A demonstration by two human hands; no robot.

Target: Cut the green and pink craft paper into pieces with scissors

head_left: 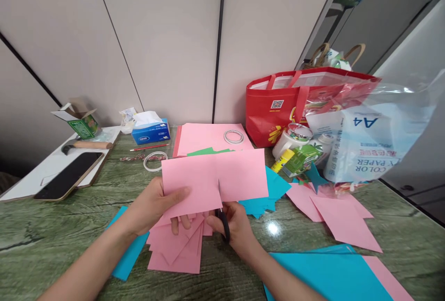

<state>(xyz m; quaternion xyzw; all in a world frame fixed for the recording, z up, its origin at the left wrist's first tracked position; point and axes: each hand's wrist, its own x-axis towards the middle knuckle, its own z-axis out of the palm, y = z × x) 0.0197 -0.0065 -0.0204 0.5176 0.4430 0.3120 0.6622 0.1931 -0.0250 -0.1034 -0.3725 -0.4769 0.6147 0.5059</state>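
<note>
A sheet of pink paper (194, 180) is pinched at its left end by my left hand (156, 201), thumb on top and fingers beneath. My right hand (236, 227) is closed around the black handles of a pair of scissors (225, 229). The blades stand in a cut that runs up from the paper's lower edge near its middle. Above the cut the two halves still hang together. Below the raised sheet lies a loose pile of pink pieces (177, 254). Part of the scissors is hidden behind my fingers and the paper.
Blue paper (313, 268) lies front right, pink pieces (344, 217) behind it. A red bag (260, 111), a glue stick (282, 161) and a plastic paper pack (368, 143) stand back right. A phone (69, 176), a hammer (90, 144) and a tissue box (150, 133) are left.
</note>
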